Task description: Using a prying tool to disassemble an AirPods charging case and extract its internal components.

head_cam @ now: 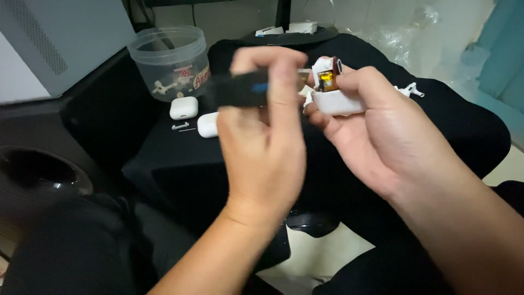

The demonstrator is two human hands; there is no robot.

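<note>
A single head-worn camera looks steeply down, close over a black-draped surface (180, 164).

I count two hands: my left hand (262, 136) and my right hand (376, 125). One dark tool (240, 90), blurred, sits in the left. One opened white earbud case (335, 95) sits in the right. Two closed white earbud cases (183, 107) (207, 124) lie on the black surface (180, 164) near its left edge. One clear plastic jar (170, 63) stands at its far left corner. One small white part (410, 90) lies by the right edge.
</note>
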